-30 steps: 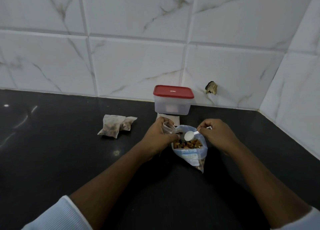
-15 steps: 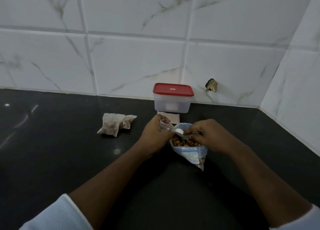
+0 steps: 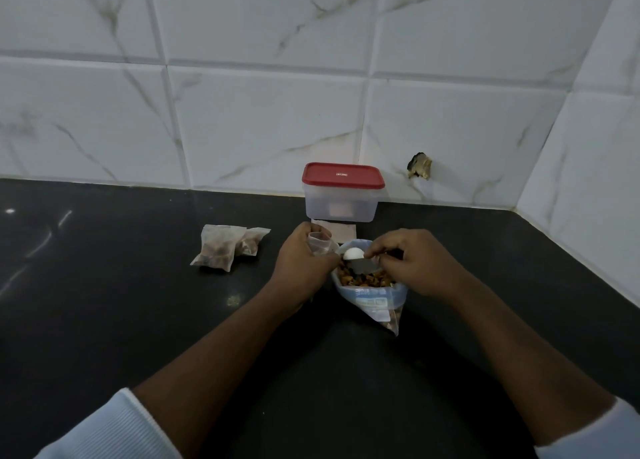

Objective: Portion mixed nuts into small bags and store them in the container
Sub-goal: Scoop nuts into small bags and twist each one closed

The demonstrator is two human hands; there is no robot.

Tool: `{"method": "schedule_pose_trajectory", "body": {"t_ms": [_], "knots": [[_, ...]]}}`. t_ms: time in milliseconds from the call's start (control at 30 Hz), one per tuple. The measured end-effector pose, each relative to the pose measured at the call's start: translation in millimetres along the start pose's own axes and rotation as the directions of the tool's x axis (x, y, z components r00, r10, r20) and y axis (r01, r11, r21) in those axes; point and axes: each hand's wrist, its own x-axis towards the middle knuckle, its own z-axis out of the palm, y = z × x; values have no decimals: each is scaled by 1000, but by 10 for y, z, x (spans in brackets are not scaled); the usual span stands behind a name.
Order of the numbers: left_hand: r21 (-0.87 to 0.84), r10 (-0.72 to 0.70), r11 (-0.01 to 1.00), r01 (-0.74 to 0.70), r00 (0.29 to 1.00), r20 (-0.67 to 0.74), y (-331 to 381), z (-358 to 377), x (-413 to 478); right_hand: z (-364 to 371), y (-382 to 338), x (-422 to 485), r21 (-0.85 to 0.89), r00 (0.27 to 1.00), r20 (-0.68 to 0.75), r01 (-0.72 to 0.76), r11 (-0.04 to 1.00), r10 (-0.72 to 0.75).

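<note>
A large open bag of mixed nuts (image 3: 372, 294) stands on the black counter in front of me. My left hand (image 3: 303, 264) grips a small clear bag (image 3: 320, 244) with its mouth held open just left of the big bag. My right hand (image 3: 412, 263) pinches the handle of a white plastic scoop (image 3: 353, 253), whose bowl is tipped toward the small bag above the nuts. Behind them a clear container with a red lid (image 3: 343, 192) stands shut against the wall. Two filled small bags (image 3: 228, 247) lie to the left.
A pinkish stack of flat bags or paper (image 3: 343, 232) lies in front of the container. The tiled wall turns a corner at the right (image 3: 571, 181). A chipped hole (image 3: 419, 166) marks the wall right of the container.
My right hand has carried the scoop leftward from over the nut bag to the mouth of the small bag. My left hand holds the small bag in about the same place.
</note>
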Motion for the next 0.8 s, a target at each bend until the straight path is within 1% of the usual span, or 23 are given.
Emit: {"method": "schedule_pose_trajectory", "body": {"t_ms": [67,167,200,267,367,400,467,500,567,667,800], "knots": [[-4,0,1000,0,1000,2,-13,9,12,-6,-25,-3,31,1000,10,5,1000,-5],[1,-16,1000,16,1000,-7,-27,21,26,-1,-73,3,-24,988,154,38,999,-34],[4,-22,1000,22,1000,-9,-27,20,29,-17,-77,5,-49,983,178,46,998,-36],[1,-32,999,32,999,-12,-27,14,33,-78,-68,4,-64,988,154,21,998,-11],[-21,-32,999,32,999,-10,-26,7,22,-106,-64,-4,-59,998,62,14,998,-10],[-23,-29,999,29,1000,-9,-26,7,21,-83,-82,-3,-58,997,64,34,998,-30],[-22,-29,999,29,1000,-4,-24,10,18,-12,-109,4,-62,990,127,70,996,-62],[-18,-32,999,32,999,-1,-22,11,18,10,-107,12,-68,986,160,65,996,-53],[-16,-37,999,37,999,-1,-26,9,25,-13,-87,28,-80,987,160,24,997,-11],[-22,-55,998,55,999,3,-30,6,41,-81,-29,26,-110,994,89,-56,992,66],[-28,-54,998,54,998,15,-38,13,51,-26,15,25,-72,993,59,-97,993,101]]}}
